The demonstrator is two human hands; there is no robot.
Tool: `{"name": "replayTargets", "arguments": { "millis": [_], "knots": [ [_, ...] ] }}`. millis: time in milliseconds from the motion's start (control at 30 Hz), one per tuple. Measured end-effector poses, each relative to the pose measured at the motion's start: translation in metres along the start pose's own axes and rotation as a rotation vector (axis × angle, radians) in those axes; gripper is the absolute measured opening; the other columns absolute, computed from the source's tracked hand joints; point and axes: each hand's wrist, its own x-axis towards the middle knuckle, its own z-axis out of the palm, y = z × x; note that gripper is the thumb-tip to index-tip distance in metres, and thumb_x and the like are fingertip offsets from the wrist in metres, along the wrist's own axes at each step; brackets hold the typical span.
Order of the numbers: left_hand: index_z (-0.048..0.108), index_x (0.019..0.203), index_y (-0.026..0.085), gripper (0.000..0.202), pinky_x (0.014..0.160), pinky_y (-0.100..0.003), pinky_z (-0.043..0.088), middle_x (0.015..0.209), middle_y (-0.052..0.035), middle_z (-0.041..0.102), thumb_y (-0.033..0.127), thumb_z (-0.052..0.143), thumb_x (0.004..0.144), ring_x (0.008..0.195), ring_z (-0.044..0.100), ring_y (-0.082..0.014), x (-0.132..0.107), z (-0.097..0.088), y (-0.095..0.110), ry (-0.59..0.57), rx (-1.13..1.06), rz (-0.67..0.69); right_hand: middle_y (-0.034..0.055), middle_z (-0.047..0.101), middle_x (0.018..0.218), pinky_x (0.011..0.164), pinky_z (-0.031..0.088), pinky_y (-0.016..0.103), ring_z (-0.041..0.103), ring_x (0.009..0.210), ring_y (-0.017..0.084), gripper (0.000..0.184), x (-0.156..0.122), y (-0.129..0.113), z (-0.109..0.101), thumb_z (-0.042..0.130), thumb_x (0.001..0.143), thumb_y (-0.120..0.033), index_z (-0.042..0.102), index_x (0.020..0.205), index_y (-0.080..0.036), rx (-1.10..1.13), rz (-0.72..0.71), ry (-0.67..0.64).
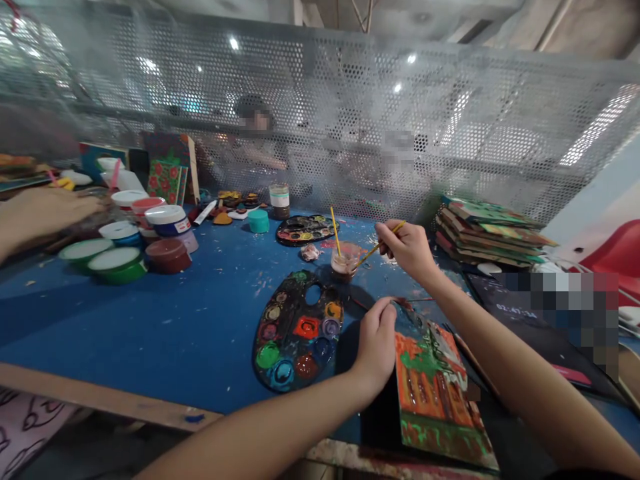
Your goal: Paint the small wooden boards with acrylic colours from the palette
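My right hand (407, 247) is closed around a thin yellow paintbrush (373, 252), its lower end slanting into a clear cup of murky water (345, 263). A second yellow-handled brush (335, 227) leans upright in the same cup. With its fingers curled at the upper left edge, my left hand (377, 340) grips a small painting (440, 400) of orange, brown and green strokes, wet in places. Left of that hand lies a dark oval palette (295, 347), its wells filled with green, blue, orange, brown and other paints.
Paint tubs (120, 260) cluster at the left, with another person's hand (65, 210) beside them. Behind the cup are a second palette (307, 230), a teal lid (259, 221) and a jar (279, 200). Stacked painted boards (490, 230) stand right. A perforated metal screen (350, 120) borders the blue table (175, 333).
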Motion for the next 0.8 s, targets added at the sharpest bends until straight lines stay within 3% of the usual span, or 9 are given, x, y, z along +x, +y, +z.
{"name": "replayTargets", "arguments": {
  "millis": [200,400,800],
  "knots": [
    [0.066,0.08,0.017,0.027,0.084,-0.031,0.045,0.086,-0.006,0.069,0.03,0.043,0.088,0.09,0.06,-0.0218,-0.001,0.0,-0.001,0.009,0.012,-0.022,0.0004,0.057,0.048,0.043,0.037,0.021,0.047,0.039,0.008,0.053,-0.011,-0.007,-0.001,0.044,0.09,-0.06,0.053,0.056,-0.02,-0.067,-0.089,0.06],
    [0.067,0.088,0.016,0.029,0.093,-0.029,0.043,0.098,-0.0071,0.071,0.025,0.04,0.086,0.098,0.062,-0.0199,0.0,0.001,0.002,-0.05,-0.07,0.026,0.0006,0.056,0.048,0.046,0.037,0.022,0.048,0.042,0.009,0.054,-0.021,-0.014,-0.006,0.043,0.091,-0.059,0.054,0.055,-0.02,-0.16,-0.202,0.031],
    [0.066,0.084,0.015,0.028,0.092,-0.028,0.043,0.093,-0.0074,0.072,0.026,0.041,0.083,0.096,0.063,-0.0207,0.0,0.003,0.001,-0.042,-0.107,0.043,0.0013,0.054,0.05,0.053,0.036,0.026,0.049,0.048,0.012,0.051,-0.026,-0.026,-0.006,0.039,0.095,-0.052,0.051,0.056,-0.022,-0.297,-0.461,-0.06]
  ]
}}
